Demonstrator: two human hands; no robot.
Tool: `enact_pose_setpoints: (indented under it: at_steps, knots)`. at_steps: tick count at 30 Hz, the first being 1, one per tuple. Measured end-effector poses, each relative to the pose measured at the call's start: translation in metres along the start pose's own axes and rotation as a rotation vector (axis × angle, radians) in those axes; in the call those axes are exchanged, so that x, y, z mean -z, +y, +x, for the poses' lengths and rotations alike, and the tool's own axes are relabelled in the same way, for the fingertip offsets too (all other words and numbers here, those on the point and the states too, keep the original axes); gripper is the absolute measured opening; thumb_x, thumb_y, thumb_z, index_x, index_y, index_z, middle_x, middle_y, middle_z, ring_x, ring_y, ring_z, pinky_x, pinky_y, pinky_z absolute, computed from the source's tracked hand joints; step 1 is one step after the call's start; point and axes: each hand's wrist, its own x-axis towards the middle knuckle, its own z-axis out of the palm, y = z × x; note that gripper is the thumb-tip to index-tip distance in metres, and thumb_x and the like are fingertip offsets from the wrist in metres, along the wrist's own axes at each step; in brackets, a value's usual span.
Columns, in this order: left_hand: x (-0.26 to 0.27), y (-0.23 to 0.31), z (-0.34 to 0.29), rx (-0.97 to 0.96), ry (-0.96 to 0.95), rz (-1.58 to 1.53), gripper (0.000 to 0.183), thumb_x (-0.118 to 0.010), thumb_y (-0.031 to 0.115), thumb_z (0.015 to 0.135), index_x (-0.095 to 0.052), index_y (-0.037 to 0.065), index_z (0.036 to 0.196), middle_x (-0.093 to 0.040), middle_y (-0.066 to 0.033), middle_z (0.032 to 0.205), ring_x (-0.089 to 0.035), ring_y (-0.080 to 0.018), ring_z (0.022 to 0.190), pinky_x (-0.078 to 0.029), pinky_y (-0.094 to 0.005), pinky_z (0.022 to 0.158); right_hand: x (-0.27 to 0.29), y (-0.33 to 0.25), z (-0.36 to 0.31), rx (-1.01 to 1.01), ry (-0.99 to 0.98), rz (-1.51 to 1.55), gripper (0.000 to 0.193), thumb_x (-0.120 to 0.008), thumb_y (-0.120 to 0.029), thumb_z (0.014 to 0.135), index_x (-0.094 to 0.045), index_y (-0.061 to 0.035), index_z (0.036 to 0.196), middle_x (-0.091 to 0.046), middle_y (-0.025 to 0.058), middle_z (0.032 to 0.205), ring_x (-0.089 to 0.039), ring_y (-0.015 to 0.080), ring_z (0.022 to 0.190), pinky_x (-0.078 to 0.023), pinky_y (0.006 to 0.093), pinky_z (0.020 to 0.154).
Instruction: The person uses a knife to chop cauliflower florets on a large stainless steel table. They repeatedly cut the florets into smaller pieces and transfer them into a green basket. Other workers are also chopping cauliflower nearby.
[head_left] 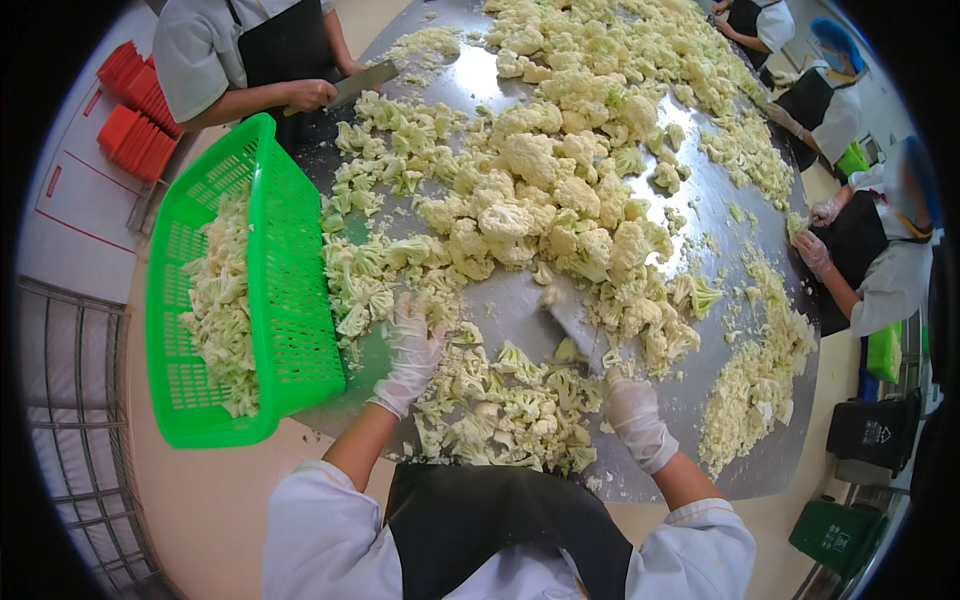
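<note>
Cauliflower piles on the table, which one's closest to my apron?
The cut florets between your left hand and right hand, just beyond the black apron; other piles lie farther off.

To the left of my left grip (408, 355), the green basket (300, 310) makes a high wall. Ahead, the big cauliflower heap (540, 190) blocks the middle of the desk (500, 295). Between my two grips lie many cut pieces (500, 415), and the knife (574, 330) crosses the space behind them. More freely, I could pass over mostly bare metal between my right grip (635, 415) and the crumb heap (750, 400).
</note>
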Motion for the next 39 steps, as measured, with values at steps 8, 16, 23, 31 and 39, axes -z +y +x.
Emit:
enact_pose_setpoints:
  at_steps: [8,16,23,31,39]
  knots:
    - [-0.028,0.026,0.008,0.14,-0.523,-0.352,0.041,-0.061,0.03,0.066,-0.049,0.007,0.098,-0.056,-0.0137,0.083,-0.053,-0.0279,0.077,-0.041,-0.0363,0.067,0.003,-0.013,-0.016,-0.024,0.053,0.257,0.015,-0.048,-0.019,0.077,-0.049,-0.004,0.077,-0.052,0.0158,0.054,-0.053,0.0324,0.052,-0.041,0.0407,0.047]
    - [-0.051,0.056,0.002,-0.059,-0.28,-0.504,0.027,-0.063,0.017,0.065,-0.052,0.003,0.086,-0.054,-0.0141,0.072,-0.052,-0.0268,0.071,-0.041,-0.0338,0.064,0.01,-0.024,-0.001,0.001,0.052,0.188,0.011,-0.049,-0.014,0.072,-0.049,-0.0048,0.078,-0.054,0.0151,0.058,-0.055,0.0311,0.055,-0.043,0.0399,0.049]
    - [-0.069,0.063,-0.003,-0.112,-0.467,-0.469,0.023,-0.06,0.01,0.064,-0.053,0.003,0.085,-0.053,-0.0152,0.075,-0.051,-0.0324,0.071,-0.042,-0.0373,0.064,0.016,-0.026,0.008,0.1,-0.033,0.11,0.006,-0.047,-0.005,0.068,-0.046,-0.002,0.073,-0.055,0.016,0.059,-0.056,0.0307,0.055,-0.044,0.0382,0.046]
    - [-0.052,0.066,-0.003,-0.396,-0.367,-0.329,0.011,-0.055,0.012,0.06,-0.052,0.006,0.069,-0.051,-0.0136,0.066,-0.051,-0.0295,0.065,-0.041,-0.0391,0.059,0.007,-0.029,0.035,0.086,-0.063,0.116,0.006,-0.043,-0.006,0.072,-0.046,-0.0014,0.075,-0.054,0.0182,0.059,-0.057,0.0322,0.058,-0.044,0.0395,0.049]
    - [-0.006,0.043,-0.004,-0.535,-0.452,-0.447,0.014,-0.056,0.017,0.066,-0.055,0.007,0.075,-0.052,-0.011,0.07,-0.051,-0.0264,0.069,-0.041,-0.0341,0.066,0.011,-0.014,0.026,-0.01,0.104,0.212,0.016,-0.044,-0.02,0.079,-0.048,-0.0043,0.08,-0.054,0.0157,0.057,-0.054,0.0313,0.05,-0.042,0.0416,0.044]
